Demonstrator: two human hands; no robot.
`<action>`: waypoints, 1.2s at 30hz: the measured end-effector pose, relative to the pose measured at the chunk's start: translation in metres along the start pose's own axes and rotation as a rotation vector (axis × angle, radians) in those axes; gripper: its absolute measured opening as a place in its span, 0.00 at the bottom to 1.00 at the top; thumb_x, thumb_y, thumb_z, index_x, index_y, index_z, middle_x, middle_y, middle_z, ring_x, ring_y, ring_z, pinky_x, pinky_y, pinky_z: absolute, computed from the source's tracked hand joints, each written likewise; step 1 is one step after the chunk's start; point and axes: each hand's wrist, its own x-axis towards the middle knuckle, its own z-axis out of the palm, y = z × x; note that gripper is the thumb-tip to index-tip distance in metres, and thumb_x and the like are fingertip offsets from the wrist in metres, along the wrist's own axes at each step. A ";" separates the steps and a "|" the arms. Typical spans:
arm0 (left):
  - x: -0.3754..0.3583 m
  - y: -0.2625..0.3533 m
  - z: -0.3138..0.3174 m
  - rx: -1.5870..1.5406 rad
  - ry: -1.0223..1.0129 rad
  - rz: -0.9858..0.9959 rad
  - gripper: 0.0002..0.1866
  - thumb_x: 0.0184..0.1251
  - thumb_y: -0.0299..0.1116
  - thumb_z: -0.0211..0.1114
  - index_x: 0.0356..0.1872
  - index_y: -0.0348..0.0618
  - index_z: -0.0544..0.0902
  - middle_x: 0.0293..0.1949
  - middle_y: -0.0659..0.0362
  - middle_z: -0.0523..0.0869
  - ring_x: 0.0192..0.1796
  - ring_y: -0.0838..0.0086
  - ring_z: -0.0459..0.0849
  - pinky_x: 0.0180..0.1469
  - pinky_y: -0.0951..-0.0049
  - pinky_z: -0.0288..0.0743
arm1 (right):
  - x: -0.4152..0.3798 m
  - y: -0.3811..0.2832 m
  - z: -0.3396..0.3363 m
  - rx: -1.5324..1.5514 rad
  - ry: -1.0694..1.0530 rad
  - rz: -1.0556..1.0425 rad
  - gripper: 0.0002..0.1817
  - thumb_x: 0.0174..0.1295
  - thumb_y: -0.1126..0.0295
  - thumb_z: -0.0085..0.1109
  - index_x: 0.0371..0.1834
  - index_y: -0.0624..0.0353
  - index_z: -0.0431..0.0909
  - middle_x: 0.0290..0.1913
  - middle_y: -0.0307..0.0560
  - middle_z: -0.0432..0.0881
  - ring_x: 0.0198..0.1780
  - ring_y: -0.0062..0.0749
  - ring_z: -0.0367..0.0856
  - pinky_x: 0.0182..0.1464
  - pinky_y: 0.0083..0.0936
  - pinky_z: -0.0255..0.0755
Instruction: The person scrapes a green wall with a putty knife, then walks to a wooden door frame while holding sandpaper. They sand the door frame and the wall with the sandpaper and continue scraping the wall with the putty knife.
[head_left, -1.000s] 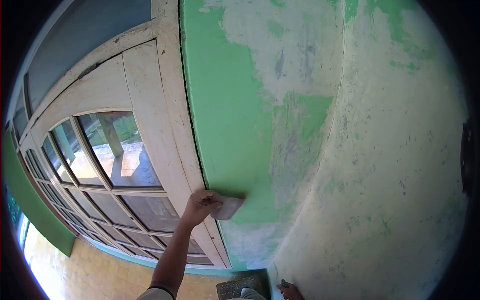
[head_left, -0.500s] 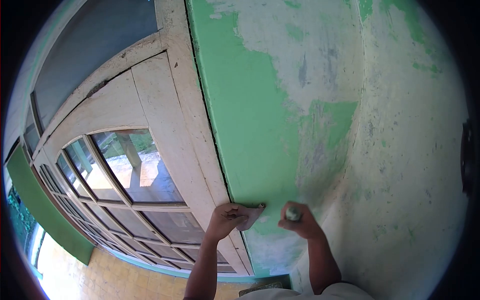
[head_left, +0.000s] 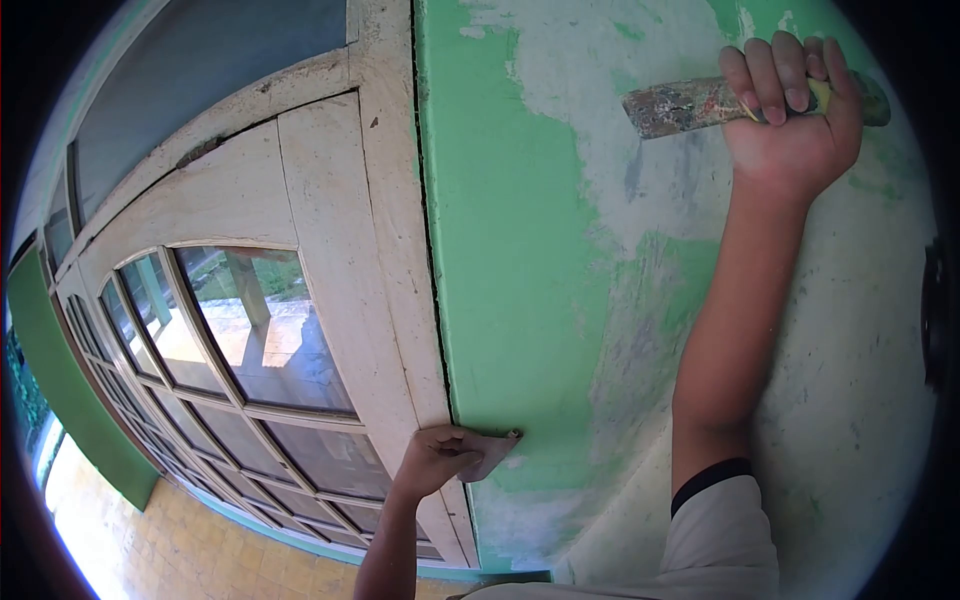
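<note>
My left hand (head_left: 437, 463) is closed in a pinch on a thin, flat, pinkish-grey piece (head_left: 486, 459), whose small dark tip is right at the green wall beside the door frame. What kind of thing it is I cannot tell. High up at the right, my right hand (head_left: 795, 110) is wrapped round the handle of a paint-spattered, broad-bladed tool (head_left: 678, 107). Its blade points left, and yellow shows between the fingers. The handle's greenish end (head_left: 874, 103) sticks out past the hand.
Patchy green paint (head_left: 520, 260) and bare grey areas (head_left: 640, 170) cover the wall. Left of it stands a cream wooden door (head_left: 325, 200) with glass panes. Yellow tiles (head_left: 200, 550) form the floor at lower left. A dark object (head_left: 934, 315) sits at the right edge.
My right hand has swung up and to the right from beside my left hand, bringing the tool's blade into view. My left hand keeps its pinch near the same wall spot.
</note>
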 end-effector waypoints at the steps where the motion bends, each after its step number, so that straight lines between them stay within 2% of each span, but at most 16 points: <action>1: 0.000 0.001 0.000 -0.005 0.001 0.002 0.11 0.49 0.17 0.68 0.37 0.31 0.82 0.32 0.57 0.86 0.37 0.77 0.84 0.40 0.77 0.78 | 0.000 0.011 -0.001 0.016 0.033 0.019 0.12 0.64 0.65 0.46 0.22 0.49 0.64 0.14 0.30 0.57 0.15 0.17 0.51 0.24 0.20 0.51; 6: 0.000 0.000 0.001 0.034 0.020 0.003 0.12 0.49 0.17 0.68 0.37 0.30 0.82 0.31 0.58 0.85 0.36 0.77 0.84 0.39 0.78 0.78 | -0.006 0.035 0.012 -0.093 0.118 0.092 0.12 0.61 0.67 0.48 0.19 0.48 0.64 0.14 0.29 0.56 0.14 0.17 0.49 0.24 0.20 0.50; 9: 0.001 -0.008 0.000 -0.025 0.007 0.019 0.12 0.49 0.17 0.68 0.37 0.31 0.82 0.32 0.57 0.86 0.36 0.77 0.84 0.39 0.78 0.78 | -0.004 0.016 0.007 0.036 0.143 0.016 0.12 0.61 0.67 0.48 0.19 0.49 0.64 0.14 0.29 0.55 0.14 0.17 0.48 0.23 0.20 0.50; 11: 0.001 -0.007 -0.002 -0.028 0.000 0.027 0.12 0.49 0.17 0.68 0.38 0.30 0.82 0.32 0.57 0.86 0.37 0.76 0.84 0.39 0.77 0.78 | -0.006 0.009 -0.002 0.077 0.029 -0.069 0.11 0.61 0.67 0.49 0.20 0.48 0.65 0.14 0.29 0.55 0.14 0.17 0.48 0.23 0.21 0.49; 12: 0.001 -0.007 -0.001 -0.032 -0.011 0.029 0.12 0.49 0.17 0.68 0.38 0.30 0.81 0.33 0.56 0.86 0.37 0.76 0.84 0.40 0.77 0.78 | -0.010 0.026 0.002 0.043 0.153 -0.031 0.11 0.61 0.66 0.49 0.20 0.48 0.65 0.14 0.29 0.55 0.14 0.17 0.49 0.22 0.21 0.49; 13: 0.001 -0.006 -0.001 -0.035 -0.010 0.031 0.12 0.49 0.17 0.68 0.38 0.30 0.81 0.33 0.56 0.86 0.37 0.76 0.84 0.40 0.77 0.78 | -0.013 0.040 0.007 0.043 0.150 -0.030 0.11 0.61 0.66 0.49 0.20 0.48 0.65 0.14 0.29 0.55 0.14 0.17 0.49 0.22 0.21 0.49; 15: 0.000 -0.003 -0.002 0.012 -0.012 0.029 0.12 0.51 0.19 0.67 0.39 0.30 0.81 0.33 0.55 0.86 0.36 0.78 0.84 0.38 0.78 0.77 | -0.016 0.058 0.015 0.005 0.203 0.178 0.11 0.61 0.66 0.48 0.20 0.46 0.65 0.14 0.28 0.55 0.13 0.16 0.49 0.22 0.20 0.49; 17: 0.000 -0.009 -0.002 -0.016 -0.020 0.035 0.12 0.51 0.19 0.67 0.39 0.30 0.81 0.33 0.55 0.86 0.36 0.78 0.84 0.39 0.78 0.77 | -0.015 0.037 0.020 -0.017 0.166 0.127 0.11 0.61 0.67 0.47 0.20 0.47 0.64 0.14 0.28 0.55 0.13 0.17 0.49 0.22 0.20 0.50; 19: 0.002 -0.010 -0.004 -0.044 -0.018 0.048 0.12 0.51 0.20 0.67 0.39 0.30 0.81 0.33 0.55 0.86 0.37 0.78 0.84 0.39 0.78 0.77 | -0.009 0.009 0.020 0.108 -0.055 -0.077 0.11 0.61 0.67 0.47 0.20 0.48 0.64 0.13 0.29 0.55 0.13 0.17 0.49 0.22 0.20 0.50; 21: 0.001 -0.010 -0.004 -0.059 -0.034 0.040 0.12 0.51 0.20 0.67 0.39 0.30 0.81 0.34 0.55 0.86 0.37 0.78 0.84 0.39 0.78 0.77 | -0.004 0.017 0.023 0.106 -0.096 -0.089 0.10 0.62 0.67 0.45 0.21 0.49 0.64 0.14 0.29 0.55 0.13 0.17 0.49 0.22 0.20 0.50; 23: 0.001 -0.011 -0.005 -0.047 -0.037 0.041 0.12 0.51 0.20 0.67 0.39 0.30 0.81 0.33 0.55 0.86 0.37 0.77 0.84 0.39 0.78 0.77 | 0.000 0.052 0.028 -0.145 0.107 0.071 0.11 0.62 0.67 0.45 0.21 0.48 0.64 0.14 0.28 0.56 0.14 0.16 0.50 0.22 0.20 0.50; 27: 0.000 -0.007 -0.005 0.013 -0.022 0.037 0.13 0.50 0.20 0.68 0.39 0.29 0.81 0.33 0.55 0.86 0.37 0.77 0.84 0.40 0.77 0.78 | 0.004 0.043 0.038 -0.164 0.113 0.093 0.11 0.61 0.68 0.46 0.19 0.48 0.63 0.14 0.28 0.56 0.14 0.16 0.50 0.22 0.20 0.50; 29: 0.001 -0.009 -0.005 -0.031 -0.025 0.035 0.13 0.50 0.20 0.68 0.39 0.29 0.81 0.33 0.55 0.86 0.37 0.77 0.84 0.40 0.77 0.78 | 0.008 0.027 0.029 0.009 -0.060 -0.009 0.11 0.60 0.68 0.48 0.19 0.49 0.63 0.14 0.29 0.55 0.14 0.17 0.49 0.22 0.20 0.49; 31: 0.001 -0.011 -0.004 -0.075 -0.038 0.026 0.13 0.50 0.20 0.68 0.39 0.29 0.81 0.33 0.55 0.86 0.37 0.77 0.84 0.40 0.77 0.77 | 0.008 0.026 0.023 0.063 -0.034 -0.011 0.11 0.59 0.68 0.49 0.20 0.49 0.63 0.14 0.29 0.55 0.14 0.18 0.49 0.23 0.21 0.49; 34: 0.001 -0.010 -0.003 -0.021 -0.019 0.056 0.12 0.50 0.17 0.68 0.38 0.30 0.82 0.33 0.57 0.86 0.37 0.77 0.84 0.38 0.78 0.78 | -0.001 0.068 0.029 0.013 0.140 0.168 0.10 0.60 0.68 0.49 0.21 0.49 0.65 0.14 0.29 0.55 0.14 0.18 0.49 0.23 0.20 0.50; 36: 0.001 -0.007 -0.004 -0.032 -0.025 0.048 0.12 0.50 0.17 0.67 0.39 0.30 0.82 0.33 0.57 0.86 0.37 0.77 0.84 0.39 0.78 0.78 | -0.002 0.061 0.034 -0.017 0.129 0.138 0.09 0.60 0.68 0.48 0.21 0.49 0.66 0.14 0.29 0.55 0.14 0.18 0.49 0.23 0.21 0.50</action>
